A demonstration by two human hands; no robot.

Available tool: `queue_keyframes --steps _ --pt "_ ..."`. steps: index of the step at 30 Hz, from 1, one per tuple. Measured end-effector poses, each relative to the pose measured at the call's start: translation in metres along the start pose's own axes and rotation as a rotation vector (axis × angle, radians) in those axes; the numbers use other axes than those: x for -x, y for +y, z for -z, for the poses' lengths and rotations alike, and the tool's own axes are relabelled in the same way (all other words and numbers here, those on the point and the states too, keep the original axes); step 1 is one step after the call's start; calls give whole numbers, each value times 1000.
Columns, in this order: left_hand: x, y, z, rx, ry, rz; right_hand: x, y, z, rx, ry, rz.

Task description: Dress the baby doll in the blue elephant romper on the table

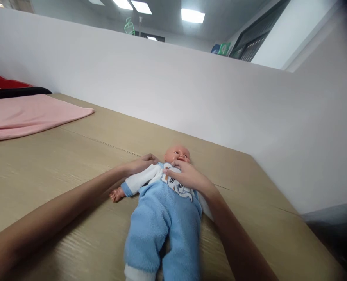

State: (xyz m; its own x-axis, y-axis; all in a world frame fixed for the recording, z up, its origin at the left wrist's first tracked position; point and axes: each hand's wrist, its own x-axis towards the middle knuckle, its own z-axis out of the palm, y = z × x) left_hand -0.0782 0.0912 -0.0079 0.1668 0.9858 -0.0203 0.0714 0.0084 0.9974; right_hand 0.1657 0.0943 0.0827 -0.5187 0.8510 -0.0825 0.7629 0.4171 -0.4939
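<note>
A baby doll [164, 218] in a fluffy blue-and-white suit lies on its back on the wooden table [59, 168], head pointing away from me. My left hand [142, 162] rests at the doll's shoulder by the white sleeve, fingers curled onto the cloth near the neck. My right hand [185, 175] lies on the doll's chest just under the chin, fingers pressed together on the collar of the suit. The doll's bare hand [116, 194] sticks out to the left.
A pink cloth [27, 115] lies spread at the table's far left, with a black and red object [12, 89] behind it. A white partition wall [191, 93] runs along the table's far edge. The table's right edge drops off near the dark floor [334, 230].
</note>
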Motion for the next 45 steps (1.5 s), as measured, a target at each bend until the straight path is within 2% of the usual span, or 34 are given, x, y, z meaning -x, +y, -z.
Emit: queue_keyframes --steps 3,5,6,8,11,13,14,17,19,22,25,31,34,39,42,45 --pt "17 22 3 -181 119 -86 3 2 6 48 -4 1" --pt "36 38 -2 -408 188 -222 8 3 7 45 53 2" --pt "47 45 -6 -540 216 -294 13 3 6 34 124 17" --pt "72 53 -15 -662 165 -336 26 3 0 -15 354 73" --pt "108 52 -24 -680 4 -249 60 9 -19 -130 727 145" --pt "127 47 -25 -683 -41 -168 88 19 -34 -155 829 124" --pt "134 44 -24 -693 -59 -113 102 26 -42 -158 816 100" --pt "144 35 -20 -701 -117 46 136 50 -65 -207 653 5" --pt "144 25 -19 -622 -128 74 149 62 -77 -225 563 -24" --pt "139 5 -23 -424 -46 15 153 70 -85 -327 464 -59" --pt "136 -12 -30 -249 64 -29 150 71 -84 -508 379 -101" --pt "131 -16 -39 53 163 21 144 85 -81 -796 311 -162" --pt "126 -13 -35 -106 186 -61 139 93 -82 -859 312 -149" --pt "120 -5 -24 -779 224 -335 142 85 -79 -722 330 -119" --pt "118 12 -24 -957 220 -441 151 80 -65 -430 472 -62" --pt "114 38 -35 -903 175 -534 159 93 -42 -59 582 30"
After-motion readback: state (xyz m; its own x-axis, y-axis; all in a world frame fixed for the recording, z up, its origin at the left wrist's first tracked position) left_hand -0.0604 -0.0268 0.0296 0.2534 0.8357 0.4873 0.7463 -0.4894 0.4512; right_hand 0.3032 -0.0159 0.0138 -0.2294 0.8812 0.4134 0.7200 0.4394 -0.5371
